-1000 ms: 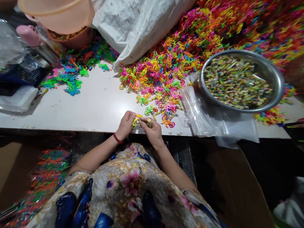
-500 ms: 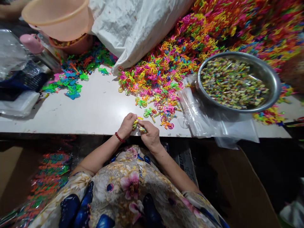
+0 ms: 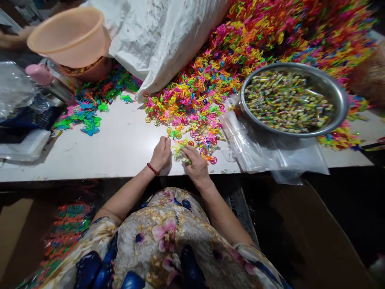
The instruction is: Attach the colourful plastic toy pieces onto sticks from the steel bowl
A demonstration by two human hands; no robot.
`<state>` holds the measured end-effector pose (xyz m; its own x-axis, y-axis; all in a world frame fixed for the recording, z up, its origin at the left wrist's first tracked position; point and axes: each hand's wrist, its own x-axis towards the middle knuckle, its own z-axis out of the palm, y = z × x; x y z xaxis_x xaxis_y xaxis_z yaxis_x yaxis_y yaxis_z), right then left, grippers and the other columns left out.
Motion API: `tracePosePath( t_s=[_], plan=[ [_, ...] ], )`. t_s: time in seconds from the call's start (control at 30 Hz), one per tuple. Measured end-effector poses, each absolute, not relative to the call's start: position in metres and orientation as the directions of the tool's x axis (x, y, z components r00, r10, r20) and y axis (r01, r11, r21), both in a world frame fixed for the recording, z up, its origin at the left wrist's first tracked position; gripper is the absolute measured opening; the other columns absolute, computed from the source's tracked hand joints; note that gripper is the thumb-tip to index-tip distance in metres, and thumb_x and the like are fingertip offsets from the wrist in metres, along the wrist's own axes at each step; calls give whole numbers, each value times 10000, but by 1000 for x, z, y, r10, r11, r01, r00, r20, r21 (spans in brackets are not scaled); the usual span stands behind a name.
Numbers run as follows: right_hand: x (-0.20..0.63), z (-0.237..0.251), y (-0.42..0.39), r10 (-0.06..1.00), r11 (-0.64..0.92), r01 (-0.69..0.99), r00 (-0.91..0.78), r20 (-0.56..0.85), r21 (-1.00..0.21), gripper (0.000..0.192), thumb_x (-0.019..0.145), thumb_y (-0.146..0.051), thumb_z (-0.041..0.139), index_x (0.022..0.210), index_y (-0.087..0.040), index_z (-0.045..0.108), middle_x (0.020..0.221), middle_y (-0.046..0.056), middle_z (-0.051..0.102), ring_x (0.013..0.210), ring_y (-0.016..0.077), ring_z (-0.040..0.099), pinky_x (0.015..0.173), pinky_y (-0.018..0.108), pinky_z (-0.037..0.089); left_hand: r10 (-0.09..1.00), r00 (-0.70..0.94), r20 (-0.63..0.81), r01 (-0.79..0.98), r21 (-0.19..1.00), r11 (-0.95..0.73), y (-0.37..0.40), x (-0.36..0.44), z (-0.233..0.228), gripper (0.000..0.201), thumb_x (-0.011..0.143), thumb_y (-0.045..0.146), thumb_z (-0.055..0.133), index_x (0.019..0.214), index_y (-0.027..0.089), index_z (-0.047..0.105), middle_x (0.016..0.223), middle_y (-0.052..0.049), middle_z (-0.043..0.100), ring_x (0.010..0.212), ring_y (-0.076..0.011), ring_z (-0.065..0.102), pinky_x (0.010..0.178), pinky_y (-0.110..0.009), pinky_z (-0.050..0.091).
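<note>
My left hand [image 3: 161, 155], wearing a red bead bracelet [image 3: 153, 169], is over the front of the white table [image 3: 120, 140]. Its fingers are curled together, and whatever may be in them is hidden. To its right, my right hand [image 3: 197, 165] closes on a small yellow-green printed stick [image 3: 186, 161], which pokes out under the fingers. Its fingertips reach a pale green plastic toy [image 3: 179, 147] at the near edge of a heap of small bicycle-shaped plastic toys [image 3: 195, 96]. That toy is slightly blurred, and I cannot tell whether the fingers grip it.
At right, a steel bowl [image 3: 341, 106] full of small printed sticks stands by clear plastic bags [image 3: 252, 150]. A white sack [image 3: 168, 36] lies behind. At left are peach tubs [image 3: 72, 44], a pink-lidded bottle [image 3: 43, 76] and green and blue toys [image 3: 90, 120]. Another person's arm [image 3: 15, 40] shows far left.
My hands have moved apart from where they met over a yellow piece. The right has gone toward the heap, the left slightly up and left. The view has shifted a little.
</note>
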<state>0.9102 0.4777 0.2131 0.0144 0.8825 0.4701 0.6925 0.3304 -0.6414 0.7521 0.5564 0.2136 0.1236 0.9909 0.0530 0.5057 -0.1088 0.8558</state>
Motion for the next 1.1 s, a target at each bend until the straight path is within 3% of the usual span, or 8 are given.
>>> tracePosePath(
  t_s=[0.1,0.23,0.37,0.47,0.63,0.9,1.0,1.1],
  plan=[
    [930,213,484,871,182,728,192,452,-661,452,819,-113,502,1246,-190,630,1313,146,592,1228,267,574,1027,410,503,928,250,276,656,657,-372,589,751,210,250,893,149,492,1135,169,555,1125,-139,578,1084,-256,522,988,-408,408],
    [931,217,487,881,51,499,386,274,-865,266,892,-393,572,1052,-190,635,998,97,658,936,232,634,858,396,550,824,486,292,656,500,-565,625,754,203,409,779,128,640,1184,176,616,1249,-163,557,1241,-325,437,1060,-483,367],
    [912,222,482,960,-100,-28,262,-104,-995,434,887,-639,535,985,-221,601,755,-7,622,543,101,497,472,220,414,910,308,278,561,720,-409,630,753,201,87,837,141,589,879,181,653,970,-110,650,1026,-261,566,971,-440,432],
    [901,225,480,961,-176,-241,167,-220,-954,484,824,-693,592,944,-224,593,725,-25,614,497,75,435,414,197,321,993,99,60,203,976,-79,614,743,207,127,865,306,640,840,185,614,766,-48,643,775,-183,613,761,-324,495],
    [890,223,483,964,-160,-279,161,-211,-947,447,751,-641,710,867,-213,654,710,-23,575,627,98,525,540,215,435,950,200,-240,-284,914,291,571,723,229,420,703,491,816,816,165,576,694,-20,640,568,-99,568,486,-192,405],
    [877,238,484,955,-177,-393,154,-254,-903,397,661,-476,838,862,-212,620,642,-61,569,481,50,384,412,180,267,903,291,-316,-400,817,415,530,713,240,385,613,314,881,860,169,624,943,-47,671,795,-144,641,659,-265,556],
    [875,239,481,959,-172,-379,145,-242,-909,359,680,-453,829,824,-199,619,676,-46,616,447,30,297,391,185,201,948,206,-243,-358,883,304,528,708,233,278,584,214,854,798,170,682,1202,-52,611,965,-162,624,791,-281,551],
    [875,236,478,968,-154,-367,128,-214,-917,320,722,-452,798,837,-204,632,705,-34,652,445,32,273,393,192,188,985,140,-101,-215,968,129,530,701,224,180,619,166,787,795,186,752,1149,-47,613,988,-159,598,797,-241,514]
  ],
)
